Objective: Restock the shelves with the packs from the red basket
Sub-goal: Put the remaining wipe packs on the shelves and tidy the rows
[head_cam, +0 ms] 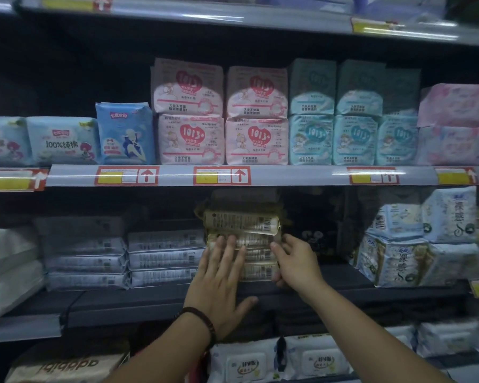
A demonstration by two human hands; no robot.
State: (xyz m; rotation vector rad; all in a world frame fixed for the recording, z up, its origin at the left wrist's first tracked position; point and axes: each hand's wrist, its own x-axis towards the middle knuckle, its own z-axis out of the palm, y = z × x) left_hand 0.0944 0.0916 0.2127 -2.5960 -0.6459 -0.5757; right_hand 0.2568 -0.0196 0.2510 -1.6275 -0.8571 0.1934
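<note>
A stack of several yellowish-gold flat packs [242, 225] lies on the dark middle shelf [155, 299], barcodes facing me. My left hand [221, 283], with a dark bead bracelet at the wrist, rests flat with fingers spread against the front of the lower packs. The stack's lower right corner is held by my right hand [293, 261], its fingers curled around the packs' end. The top pack sits slightly askew. The red basket is not in view.
Grey-white flat packs [163, 258] are stacked left of the gold stack; blue-white packs [398, 261] stand to the right, with a dark gap between. The upper shelf [288, 175] carries pink [191, 139] and teal packs [351, 139]. White wipes packs [315, 360] lie below.
</note>
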